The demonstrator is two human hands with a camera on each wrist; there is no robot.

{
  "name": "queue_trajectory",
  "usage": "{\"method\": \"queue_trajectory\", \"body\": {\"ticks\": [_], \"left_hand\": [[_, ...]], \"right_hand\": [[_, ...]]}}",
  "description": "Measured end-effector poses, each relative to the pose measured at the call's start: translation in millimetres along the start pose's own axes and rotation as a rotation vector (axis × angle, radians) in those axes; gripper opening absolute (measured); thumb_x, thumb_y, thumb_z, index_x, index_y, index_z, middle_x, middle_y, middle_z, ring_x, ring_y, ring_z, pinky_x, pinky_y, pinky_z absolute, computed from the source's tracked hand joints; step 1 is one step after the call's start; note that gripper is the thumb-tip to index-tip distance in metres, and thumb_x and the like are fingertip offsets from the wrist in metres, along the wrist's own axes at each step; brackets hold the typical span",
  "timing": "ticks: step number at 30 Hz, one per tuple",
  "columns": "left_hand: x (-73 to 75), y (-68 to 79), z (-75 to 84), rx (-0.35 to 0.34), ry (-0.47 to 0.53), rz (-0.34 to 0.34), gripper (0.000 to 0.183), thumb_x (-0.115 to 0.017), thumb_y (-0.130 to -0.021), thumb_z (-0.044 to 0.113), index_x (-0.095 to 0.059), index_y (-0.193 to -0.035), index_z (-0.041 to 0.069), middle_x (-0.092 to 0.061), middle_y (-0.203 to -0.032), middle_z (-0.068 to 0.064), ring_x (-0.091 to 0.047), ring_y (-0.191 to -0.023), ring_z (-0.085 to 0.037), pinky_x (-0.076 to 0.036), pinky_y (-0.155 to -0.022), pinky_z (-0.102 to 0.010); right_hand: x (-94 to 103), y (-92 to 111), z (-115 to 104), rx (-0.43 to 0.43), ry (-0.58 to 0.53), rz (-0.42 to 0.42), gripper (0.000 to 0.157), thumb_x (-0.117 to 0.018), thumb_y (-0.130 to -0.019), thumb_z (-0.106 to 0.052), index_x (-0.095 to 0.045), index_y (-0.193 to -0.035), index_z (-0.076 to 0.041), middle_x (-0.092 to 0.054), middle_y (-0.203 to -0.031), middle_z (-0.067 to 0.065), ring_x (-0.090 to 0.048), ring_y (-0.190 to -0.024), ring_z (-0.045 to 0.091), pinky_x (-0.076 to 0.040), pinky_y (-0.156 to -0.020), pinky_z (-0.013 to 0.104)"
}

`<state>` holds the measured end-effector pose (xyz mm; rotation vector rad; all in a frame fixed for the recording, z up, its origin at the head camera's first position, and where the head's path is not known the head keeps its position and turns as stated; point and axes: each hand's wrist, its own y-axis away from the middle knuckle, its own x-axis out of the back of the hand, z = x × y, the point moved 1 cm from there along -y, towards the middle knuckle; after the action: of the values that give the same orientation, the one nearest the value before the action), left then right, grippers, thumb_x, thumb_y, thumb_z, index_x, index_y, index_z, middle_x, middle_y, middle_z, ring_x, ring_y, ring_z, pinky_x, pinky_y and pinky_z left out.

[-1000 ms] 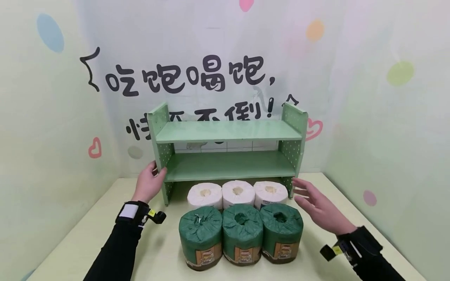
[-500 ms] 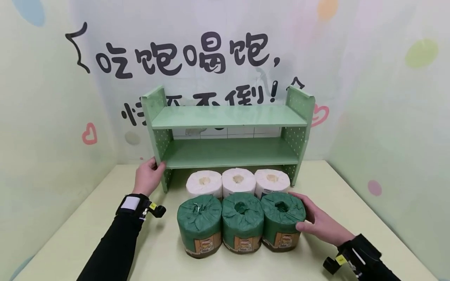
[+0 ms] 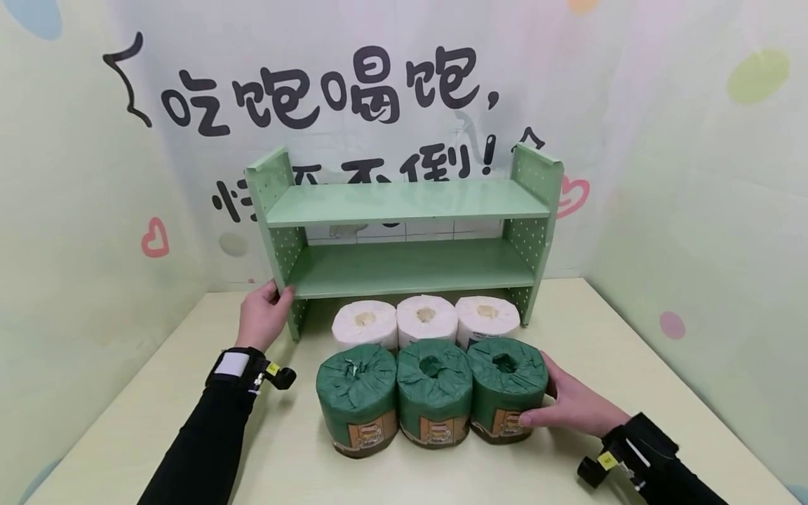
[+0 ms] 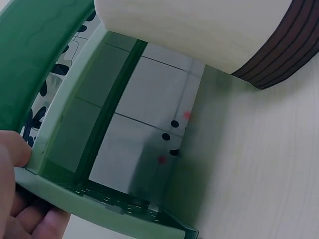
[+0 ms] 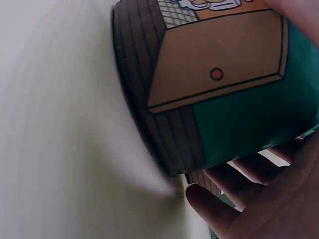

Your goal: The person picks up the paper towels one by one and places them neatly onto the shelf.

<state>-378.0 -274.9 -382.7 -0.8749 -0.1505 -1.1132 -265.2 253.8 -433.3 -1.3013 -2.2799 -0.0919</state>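
Note:
In the head view my left hand grips the left side panel of a green two-tier shelf, thumb in front and fingers behind. The left wrist view shows that thumb at the shelf's edge. My right hand holds the rightmost green-wrapped toilet roll, thumb on its front label and fingers round its right side. In the right wrist view the fingers curl along that roll's wrapper. Two more green-wrapped rolls, a middle roll and a left roll, stand beside it.
Three white-wrapped rolls, one of them a middle white roll, stand behind the green ones, at the shelf's lower front. All rest on a pale table. A printed wall closes the back, with side walls left and right.
My right hand has moved from near the shelf's right end down to the rightmost green roll and taken hold of it. My left hand stays on the shelf panel. The head view has tilted down.

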Motion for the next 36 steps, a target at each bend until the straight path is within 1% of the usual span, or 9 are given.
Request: {"method": "queue_trajectory", "body": {"ticks": [4,9,14,20,22,24,29,34,36], "left_hand": [[0.4,0.5,-1.0,0.009,-0.005,-0.009,0.036,-0.054,-0.103,0.032,-0.058,-0.081,0.003,-0.059,-0.070,-0.011,-0.047,-0.055,-0.020,-0.036,-0.042,-0.024],[0.2,0.4,-2.1,0.003,-0.003,-0.024,0.035,-0.054,-0.103,0.032,-0.064,-0.089,0.001,-0.064,-0.076,-0.014,-0.050,-0.058,-0.020,-0.037,-0.042,-0.024],[-0.2,2.0,-3.5,0.004,-0.010,-0.022,0.035,-0.055,-0.103,0.031,-0.063,-0.086,0.002,-0.060,-0.071,-0.010,-0.048,-0.057,-0.020,-0.036,-0.042,-0.024],[-0.2,3.3,-5.1,0.019,-0.003,-0.029,0.036,-0.055,-0.103,0.032,-0.065,-0.089,0.001,-0.063,-0.075,-0.013,-0.050,-0.060,-0.021,-0.038,-0.044,-0.025],[0.3,3.2,-4.9,0.023,0.001,-0.028,0.036,-0.055,-0.103,0.032,-0.066,-0.090,0.000,-0.064,-0.076,-0.013,-0.050,-0.060,-0.021,-0.038,-0.044,-0.025],[1.0,2.6,-3.8,0.022,0.003,-0.023,0.036,-0.055,-0.103,0.031,-0.064,-0.087,0.000,-0.063,-0.075,-0.013,-0.050,-0.060,-0.020,-0.038,-0.044,-0.025],[2.0,-1.4,-1.3,0.003,0.009,-0.010,0.035,-0.055,-0.103,0.030,-0.064,-0.088,0.000,-0.065,-0.077,-0.016,-0.050,-0.061,-0.021,-0.037,-0.044,-0.023],[0.5,-3.2,-2.3,-0.002,0.018,-0.016,0.033,-0.055,-0.103,0.029,-0.068,-0.096,0.000,-0.068,-0.083,-0.016,-0.053,-0.063,-0.020,-0.039,-0.044,-0.022],[-0.4,-2.5,-3.0,-0.004,0.022,-0.010,0.032,-0.056,-0.103,0.028,-0.068,-0.093,0.000,-0.068,-0.081,-0.015,-0.053,-0.062,-0.020,-0.039,-0.044,-0.022]], "right_hand": [[-2.9,-0.8,2.8,0.003,-0.002,-0.001,0.111,-0.085,-0.076,-0.010,-0.010,-0.157,-0.013,-0.032,-0.150,0.014,-0.029,-0.133,0.035,-0.027,-0.100,0.069],[-5.3,-1.2,4.5,0.029,0.011,0.018,0.111,-0.086,-0.074,-0.010,-0.013,-0.157,-0.017,-0.033,-0.151,0.011,-0.026,-0.134,0.035,-0.020,-0.101,0.073],[-6.3,-0.4,4.0,0.036,0.001,0.017,0.110,-0.086,-0.075,-0.011,-0.014,-0.157,-0.020,-0.034,-0.150,0.010,-0.026,-0.134,0.034,-0.018,-0.101,0.073],[-6.7,0.1,2.7,0.034,0.003,0.013,0.110,-0.086,-0.075,-0.010,-0.013,-0.157,-0.018,-0.033,-0.150,0.013,-0.025,-0.134,0.036,-0.017,-0.100,0.074],[-5.9,-0.1,2.4,0.042,0.009,0.008,0.111,-0.086,-0.075,-0.010,-0.013,-0.157,-0.019,-0.033,-0.151,0.011,-0.025,-0.134,0.036,-0.018,-0.100,0.074],[-5.1,-1.1,2.0,0.053,0.014,0.003,0.110,-0.087,-0.074,-0.011,-0.014,-0.157,-0.021,-0.033,-0.150,0.008,-0.026,-0.134,0.034,-0.018,-0.100,0.074],[-3.7,-3.8,1.3,0.076,0.024,-0.002,0.109,-0.087,-0.074,-0.012,-0.016,-0.156,-0.023,-0.036,-0.148,0.004,-0.030,-0.133,0.030,-0.020,-0.100,0.071],[-4.1,-4.1,1.3,0.068,0.023,0.005,0.105,-0.087,-0.075,-0.013,-0.019,-0.155,-0.022,-0.039,-0.146,0.003,-0.034,-0.131,0.028,-0.022,-0.100,0.068],[-4.5,-3.8,1.0,0.053,0.028,0.015,0.104,-0.087,-0.075,-0.015,-0.020,-0.154,-0.024,-0.040,-0.145,0.001,-0.035,-0.131,0.027,-0.024,-0.100,0.067]]}}
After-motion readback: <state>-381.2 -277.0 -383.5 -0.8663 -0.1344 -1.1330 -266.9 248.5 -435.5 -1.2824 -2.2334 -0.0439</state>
